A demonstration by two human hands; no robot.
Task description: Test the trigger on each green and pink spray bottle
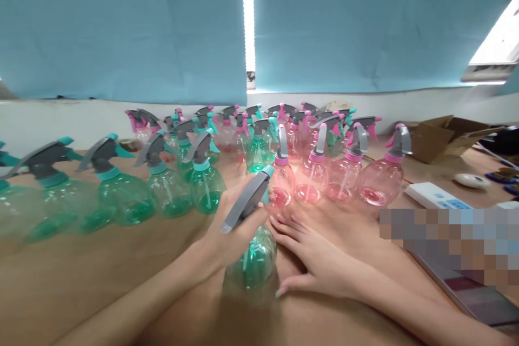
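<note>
Left hand [239,238] was wrapped around the neck of a green spray bottle [252,266], no gap we could see, thumb on the near side just under the grey sprayer head [248,197]. Far fingers were mostly hidden; we couldn't tell if any sat on the trigger. Left to right: we had a slanting row of green bottles [168,192] on the table [40,286], the rightmost one just beyond the left hand. Held bottle came next, mid-view, nearer to us than the bottles around that end of the row. Key relation: its long axis ran close to upright, grip at the top, body below and slightly right of the palm. Sprayer head lay across that axis, teal nozzle end away from us and to the right, grey tail toward us and left. Base against table: too blurred, we couldn't call contact. Right hand [319,258] lay palm down just right of the body, fingers spread and pointing forward-left, nothing held; fingertips were near the bottle, touch unclear. So the left had the neck, the right sat by the body's right side. Past the right hand we had four pink bottles [343,181] in a row, a mixed pink and green cluster [258,154] behind. Far right: a cardboard box [432,143] and a white device [421,193] with blue markings.
</note>
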